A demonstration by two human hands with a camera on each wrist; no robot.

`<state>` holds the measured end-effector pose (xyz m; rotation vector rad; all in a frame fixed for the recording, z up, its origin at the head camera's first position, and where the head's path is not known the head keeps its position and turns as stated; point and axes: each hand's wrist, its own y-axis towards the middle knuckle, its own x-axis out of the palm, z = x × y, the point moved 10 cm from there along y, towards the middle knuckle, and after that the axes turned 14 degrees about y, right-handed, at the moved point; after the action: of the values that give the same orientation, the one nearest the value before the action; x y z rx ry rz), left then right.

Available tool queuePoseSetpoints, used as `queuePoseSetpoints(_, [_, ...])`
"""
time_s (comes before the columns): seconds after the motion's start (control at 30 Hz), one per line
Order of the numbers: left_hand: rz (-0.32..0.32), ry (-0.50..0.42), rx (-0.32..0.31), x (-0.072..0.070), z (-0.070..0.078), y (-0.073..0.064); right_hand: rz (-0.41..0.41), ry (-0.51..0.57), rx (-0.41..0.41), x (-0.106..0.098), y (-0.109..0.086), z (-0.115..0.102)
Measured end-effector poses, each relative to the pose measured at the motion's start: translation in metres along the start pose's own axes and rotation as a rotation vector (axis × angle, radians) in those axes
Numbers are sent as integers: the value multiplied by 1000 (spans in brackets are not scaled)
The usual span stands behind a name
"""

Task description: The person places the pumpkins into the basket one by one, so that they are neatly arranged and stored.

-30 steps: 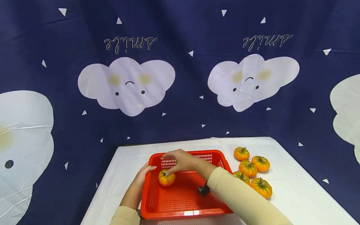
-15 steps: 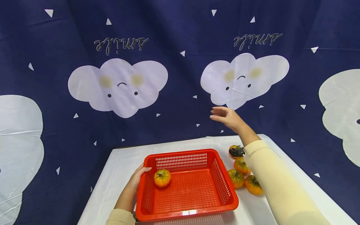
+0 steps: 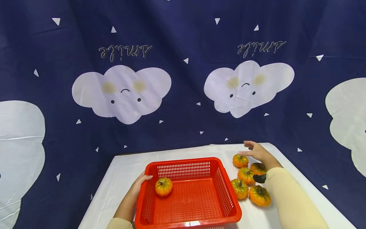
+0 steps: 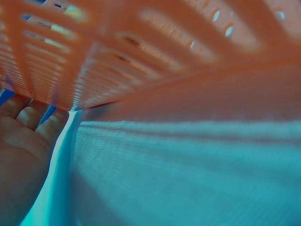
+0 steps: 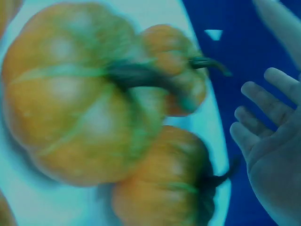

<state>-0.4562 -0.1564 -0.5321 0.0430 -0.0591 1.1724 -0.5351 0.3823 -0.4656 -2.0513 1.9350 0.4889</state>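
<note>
My left hand (image 3: 136, 189) grips the left side of the red plastic basket (image 3: 190, 203), its thumb over the rim. The left wrist view has that hand's fingers (image 4: 32, 115) against the slotted wall from outside. One small orange pumpkin (image 3: 164, 187) sits inside, near the left wall. My right hand (image 3: 259, 154), fingers spread and holding nothing, hovers by the farthest loose pumpkin (image 3: 239, 161) on the table. Seen from the right wrist, the open palm (image 5: 282, 155) is beside several pumpkins, a large blurred one (image 5: 66, 113) closest to the camera.
Several more pumpkins (image 3: 259, 196) lie clustered right of the basket, under and beside my right forearm. The white-covered table (image 3: 128, 165) ends at a dark blue curtain (image 3: 183, 133) printed with clouds. A black wrist camera (image 3: 259, 178) sits at my right sleeve.
My right hand has let go of the pumpkin in the basket, risen, swung right and come down by the loose pumpkins. The left hand keeps its hold on the basket.
</note>
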Motion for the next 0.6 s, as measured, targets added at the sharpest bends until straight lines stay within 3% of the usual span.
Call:
queuePoseSetpoints(0.17, [21, 9, -38, 0, -5, -2, -56, -53, 73, 19, -1, 24])
queuePoseSetpoints(0.6, [37, -1, -36, -1, -3, -2, -153, -136, 94, 37, 12, 23])
